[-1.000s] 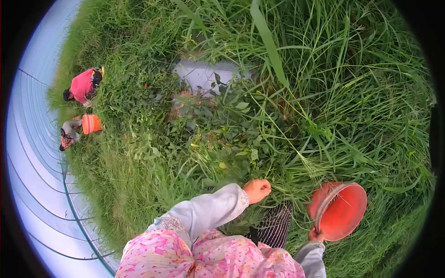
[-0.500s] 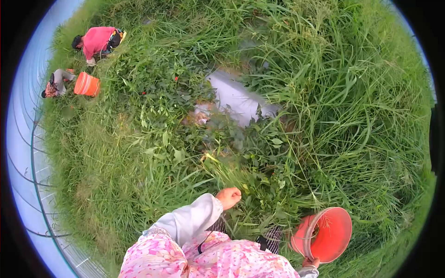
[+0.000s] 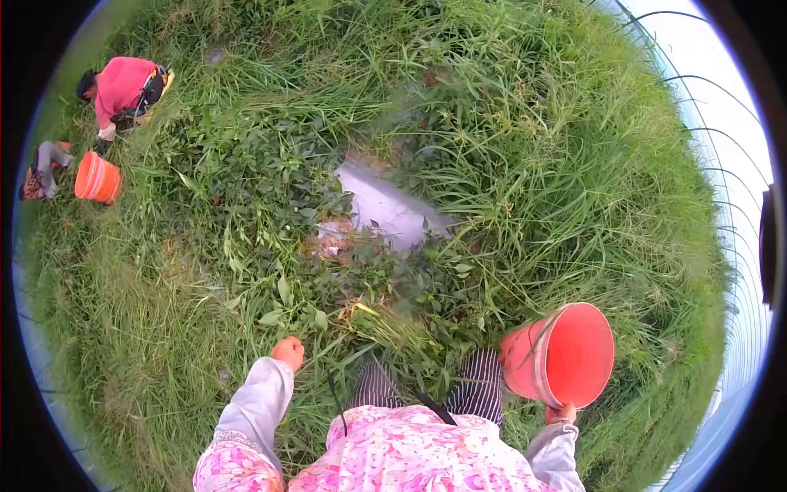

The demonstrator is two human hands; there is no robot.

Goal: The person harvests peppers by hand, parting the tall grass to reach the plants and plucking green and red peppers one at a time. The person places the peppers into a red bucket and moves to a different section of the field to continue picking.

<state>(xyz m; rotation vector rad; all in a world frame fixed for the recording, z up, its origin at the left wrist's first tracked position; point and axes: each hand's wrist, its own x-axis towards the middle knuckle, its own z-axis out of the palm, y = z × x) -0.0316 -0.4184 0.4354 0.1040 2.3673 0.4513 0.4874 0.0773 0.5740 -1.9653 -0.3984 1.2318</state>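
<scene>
A red-orange bucket (image 3: 525,361) is tilted at my right side, its mouth facing right. My right hand (image 3: 561,412) grips its lower rim. Nothing shows on the part of the bucket's inside wall that I can see. Off to the left, my left hand (image 3: 288,353) hovers over the grass with its fingers curled and no object visible in it. Ahead of my legs lies a flattened bunch of grass (image 3: 389,328) among leafy green plants (image 3: 287,168).
At the upper left, a person in a pink top (image 3: 127,86) bends over the plants. Near them stand an orange bucket (image 3: 98,176) and another crouching person (image 3: 45,168). A pale sheet (image 3: 389,205) shows between the plants. Tall grass (image 3: 566,189) fills the right; hoops of a plastic tunnel (image 3: 713,131) rise behind.
My left hand has swung left, away from my body's middle. The bucket has come up slightly with my right hand still on its rim. The view has shifted to the right.
</scene>
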